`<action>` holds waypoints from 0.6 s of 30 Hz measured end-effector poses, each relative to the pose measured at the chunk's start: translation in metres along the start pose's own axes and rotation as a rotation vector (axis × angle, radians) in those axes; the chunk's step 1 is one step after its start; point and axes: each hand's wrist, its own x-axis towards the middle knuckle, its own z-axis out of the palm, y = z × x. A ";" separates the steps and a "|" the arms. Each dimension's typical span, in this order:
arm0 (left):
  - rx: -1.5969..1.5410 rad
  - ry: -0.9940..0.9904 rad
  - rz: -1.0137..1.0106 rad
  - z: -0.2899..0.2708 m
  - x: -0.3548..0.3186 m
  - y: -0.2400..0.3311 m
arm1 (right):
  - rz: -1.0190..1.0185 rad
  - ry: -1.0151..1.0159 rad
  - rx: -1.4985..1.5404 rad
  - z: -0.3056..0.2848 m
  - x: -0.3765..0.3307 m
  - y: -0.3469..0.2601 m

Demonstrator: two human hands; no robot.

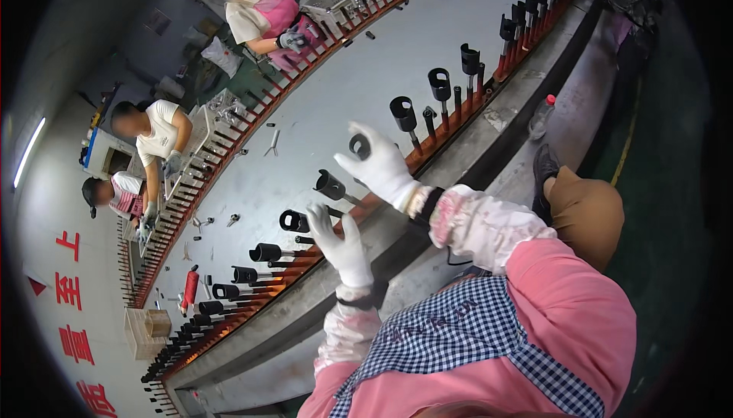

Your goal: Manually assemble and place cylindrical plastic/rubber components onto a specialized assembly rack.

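My right hand point(384, 171), in a white glove, has its thumb and fingers curled round a black slotted cylindrical part point(359, 145). Whether a rod supports that part is hidden by the hand. My left hand point(342, 251), also gloved in white, is raised with fingers and thumb apart and nothing between them. Just left of it a black cylindrical part point(294, 221) with an opening in its side sits on a rod. Between my hands stands another black part point(330, 184), tilted on its rod. Further right are similar black parts point(402, 113).
The rods run along an orange-brown curved rail point(450, 129) beside a grey ledge point(489, 139). Loose fittings lie on the pale table point(305, 135). A red bottle-like object point(190, 290) is at left, a clear red-capped bottle point(542, 116) at right. Three other people work across the table.
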 end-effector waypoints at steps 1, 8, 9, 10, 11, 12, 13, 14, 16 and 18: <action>-0.007 0.004 0.068 0.019 0.020 0.006 | 0.100 -0.003 0.080 0.008 0.010 0.004; 0.305 0.267 0.193 0.055 0.085 -0.008 | -0.077 -0.115 0.187 0.016 0.011 0.025; 0.294 0.274 0.186 0.055 0.083 -0.011 | -0.088 -0.139 0.189 0.015 0.014 0.029; 0.175 0.280 0.136 0.052 0.084 -0.023 | -0.085 -0.160 0.189 0.015 0.015 0.029; 0.180 0.284 0.139 0.048 0.084 -0.035 | -0.082 -0.181 0.189 0.014 0.015 0.029; 0.142 0.317 0.156 0.053 0.084 -0.029 | -0.012 -0.203 0.253 0.009 0.013 0.032; 0.104 0.349 0.173 0.061 0.085 -0.025 | 0.057 -0.225 0.317 0.004 0.009 0.034; 0.056 0.342 0.065 0.065 0.079 -0.018 | 0.155 -0.301 0.385 -0.006 0.002 0.038; -0.087 0.335 -0.050 0.067 0.069 -0.022 | 0.235 -0.444 0.226 -0.034 -0.016 0.060; 0.126 0.362 -0.055 0.072 0.053 -0.033 | 0.222 -0.477 0.193 -0.065 -0.034 0.101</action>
